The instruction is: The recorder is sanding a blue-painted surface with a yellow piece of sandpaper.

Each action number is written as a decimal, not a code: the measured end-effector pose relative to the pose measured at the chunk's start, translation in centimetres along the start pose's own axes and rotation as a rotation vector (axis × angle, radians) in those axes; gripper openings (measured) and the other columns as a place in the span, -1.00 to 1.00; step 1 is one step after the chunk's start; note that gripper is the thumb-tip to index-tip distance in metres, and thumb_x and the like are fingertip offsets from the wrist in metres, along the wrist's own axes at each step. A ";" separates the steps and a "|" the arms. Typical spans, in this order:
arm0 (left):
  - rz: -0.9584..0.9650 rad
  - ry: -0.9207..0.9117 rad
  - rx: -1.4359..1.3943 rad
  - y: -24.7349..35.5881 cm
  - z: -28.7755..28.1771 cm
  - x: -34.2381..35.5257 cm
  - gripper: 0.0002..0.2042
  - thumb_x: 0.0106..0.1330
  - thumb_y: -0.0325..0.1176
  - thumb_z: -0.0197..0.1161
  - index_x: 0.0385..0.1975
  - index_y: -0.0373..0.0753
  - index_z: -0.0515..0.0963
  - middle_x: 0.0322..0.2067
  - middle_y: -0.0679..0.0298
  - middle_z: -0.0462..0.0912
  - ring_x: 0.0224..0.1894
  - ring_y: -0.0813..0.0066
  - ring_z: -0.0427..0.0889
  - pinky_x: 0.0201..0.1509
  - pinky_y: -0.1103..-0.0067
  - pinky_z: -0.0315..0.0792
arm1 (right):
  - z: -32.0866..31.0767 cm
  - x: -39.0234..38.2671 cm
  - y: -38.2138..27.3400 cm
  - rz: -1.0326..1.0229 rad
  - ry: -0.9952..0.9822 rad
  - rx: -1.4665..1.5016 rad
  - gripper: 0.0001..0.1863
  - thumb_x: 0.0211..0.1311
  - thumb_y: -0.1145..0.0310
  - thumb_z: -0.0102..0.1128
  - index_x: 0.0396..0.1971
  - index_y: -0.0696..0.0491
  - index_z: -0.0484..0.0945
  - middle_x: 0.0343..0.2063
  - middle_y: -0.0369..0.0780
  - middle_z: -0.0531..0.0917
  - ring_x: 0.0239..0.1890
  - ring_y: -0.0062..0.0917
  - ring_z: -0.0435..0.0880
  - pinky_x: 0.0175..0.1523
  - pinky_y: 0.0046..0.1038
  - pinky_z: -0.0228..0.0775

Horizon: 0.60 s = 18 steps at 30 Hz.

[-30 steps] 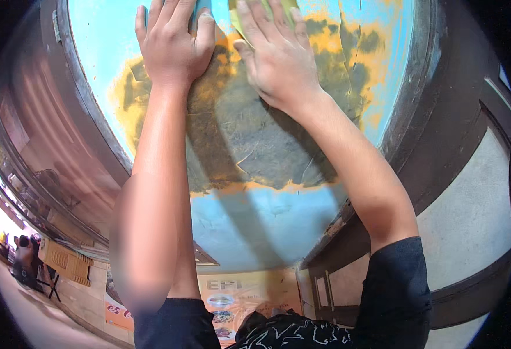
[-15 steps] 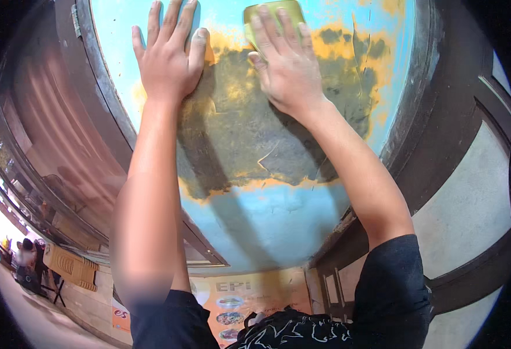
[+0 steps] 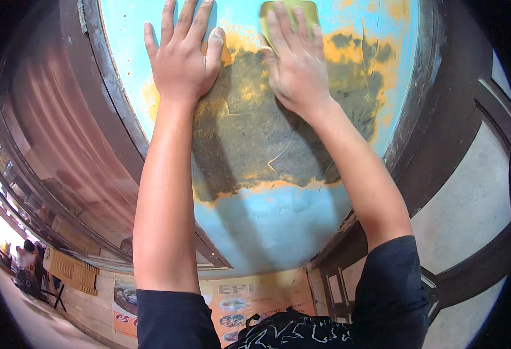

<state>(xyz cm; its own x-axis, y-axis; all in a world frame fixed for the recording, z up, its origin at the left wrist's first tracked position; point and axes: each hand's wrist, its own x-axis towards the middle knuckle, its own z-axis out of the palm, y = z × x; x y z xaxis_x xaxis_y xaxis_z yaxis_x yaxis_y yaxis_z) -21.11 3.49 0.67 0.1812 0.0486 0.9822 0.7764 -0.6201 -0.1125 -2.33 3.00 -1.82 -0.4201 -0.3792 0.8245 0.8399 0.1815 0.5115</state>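
My left hand (image 3: 183,61) lies with fingers spread and stretched on a light blue panel (image 3: 249,227), near the upper edge of a rough dark patch (image 3: 279,145) fringed in orange. Further right, my right hand (image 3: 296,72) presses a yellow pad (image 3: 267,11) against the same panel, its fingers laid over the pad and slightly blurred. The pad's middle is hidden under them. Both forearms reach up from the lower edge in dark short sleeves.
Dark frames (image 3: 436,151) border the panel, with glazing and a pinkish curtain (image 3: 63,134) at left. Stacked tan plastic chairs (image 3: 69,267) and a person (image 3: 27,256) are at the lower left. An orange banner (image 3: 267,291) shows below the panel.
Compared with a second ago, both hands sit further right in the picture, and more of the yellow pad shows. The view of the panel has shifted somewhat rightward too.
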 end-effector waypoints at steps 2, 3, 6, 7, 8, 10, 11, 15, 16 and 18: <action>0.012 0.001 0.026 -0.2 0.0 -0.2 -0.49 0.31 -0.16 -0.03 0.26 -0.15 0.32 0.34 0.24 0.22 0.43 0.15 0.03 0.45 0.14 -0.25 | -0.5 1.1 0.2 -0.029 -0.051 -0.009 -0.41 0.44 0.13 -0.32 0.33 0.18 0.12 0.36 -0.04 0.11 0.43 -0.18 0.00 0.45 -0.16 -0.29; -0.005 -0.016 0.030 -0.4 0.0 -0.3 -0.50 0.31 -0.16 -0.03 0.26 -0.15 0.32 0.34 0.24 0.22 0.43 0.15 0.03 0.45 0.14 -0.26 | -1.9 3.0 -0.3 0.122 -0.292 -0.027 -0.42 0.44 0.14 -0.30 0.33 0.17 0.12 0.36 -0.04 0.12 0.43 -0.18 0.00 0.45 -0.16 -0.28; -0.021 -0.025 0.029 -0.2 -0.2 -0.1 -0.50 0.31 -0.17 -0.03 0.25 -0.15 0.33 0.33 0.24 0.23 0.43 0.16 0.03 0.45 0.13 -0.26 | -3.3 4.4 0.7 0.272 -0.517 -0.123 -0.43 0.42 0.17 -0.27 0.33 0.18 0.12 0.35 -0.03 0.14 0.42 -0.18 0.01 0.45 -0.15 -0.25; -0.020 -0.022 0.023 -0.1 -0.1 0.0 -0.50 0.31 -0.17 -0.03 0.25 -0.15 0.33 0.33 0.24 0.23 0.43 0.16 0.03 0.45 0.13 -0.26 | -3.7 4.0 0.9 0.310 -0.456 -0.154 -0.42 0.42 0.17 -0.28 0.32 0.19 0.12 0.35 -0.03 0.15 0.42 -0.17 0.03 0.44 -0.15 -0.25; -0.020 -0.022 0.013 -0.1 -0.1 -0.1 -0.50 0.31 -0.17 -0.03 0.25 -0.15 0.33 0.33 0.24 0.23 0.43 0.16 0.03 0.45 0.12 -0.26 | -3.8 3.4 0.9 0.349 -0.394 -0.179 -0.42 0.42 0.16 -0.28 0.32 0.20 0.12 0.34 -0.02 0.15 0.41 -0.17 0.04 0.44 -0.15 -0.24; -0.021 -0.021 0.001 0.0 -0.1 -0.2 -0.50 0.31 -0.17 -0.03 0.25 -0.15 0.33 0.34 0.25 0.23 0.43 0.16 0.02 0.45 0.11 -0.26 | -4.3 1.9 -0.3 0.363 -0.434 -0.180 -0.41 0.42 0.15 -0.28 0.32 0.22 0.12 0.34 -0.01 0.16 0.41 -0.16 0.04 0.45 -0.16 -0.27; -0.024 -0.021 -0.007 -0.1 -0.2 -0.2 -0.50 0.31 -0.17 -0.03 0.25 -0.15 0.33 0.34 0.25 0.22 0.43 0.16 0.02 0.44 0.10 -0.26 | -4.2 1.4 -1.3 0.369 -0.436 -0.135 -0.40 0.43 0.14 -0.29 0.32 0.22 0.10 0.35 -0.02 0.14 0.42 -0.16 0.02 0.45 -0.16 -0.29; -0.034 -0.020 0.018 0.0 -0.4 -0.3 -0.50 0.31 -0.17 -0.02 0.25 -0.14 0.34 0.34 0.25 0.22 0.43 0.16 0.03 0.45 0.11 -0.26 | -3.3 1.8 -2.8 0.316 -0.503 -0.060 -0.38 0.44 0.12 -0.33 0.35 0.20 0.04 0.38 -0.04 0.05 0.44 -0.20 -0.07 0.46 -0.16 -0.34; -0.034 -0.020 0.015 0.0 -0.2 -0.3 -0.50 0.31 -0.17 -0.02 0.25 -0.14 0.34 0.34 0.25 0.22 0.43 0.16 0.03 0.45 0.11 -0.26 | -3.0 2.3 -2.4 0.270 -0.539 -0.022 -0.38 0.44 0.11 -0.34 0.35 0.19 0.03 0.39 -0.05 0.03 0.45 -0.21 -0.08 0.46 -0.16 -0.34; -0.013 0.002 -0.004 -0.2 -0.1 -0.2 -0.50 0.31 -0.16 -0.03 0.25 -0.14 0.33 0.33 0.25 0.23 0.43 0.16 0.03 0.45 0.11 -0.26 | -2.8 4.2 -1.0 0.270 -0.522 0.007 -0.39 0.44 0.12 -0.33 0.35 0.20 0.04 0.37 -0.03 0.08 0.44 -0.20 -0.05 0.47 -0.16 -0.35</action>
<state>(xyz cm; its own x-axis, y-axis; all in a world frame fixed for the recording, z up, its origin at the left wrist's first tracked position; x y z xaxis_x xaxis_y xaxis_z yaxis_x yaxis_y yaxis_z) -21.30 3.53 0.46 0.1695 0.0553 0.9840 0.7766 -0.6222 -0.0988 -4.04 -1.30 0.47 -0.3067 0.1777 0.9351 0.9392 0.2159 0.2670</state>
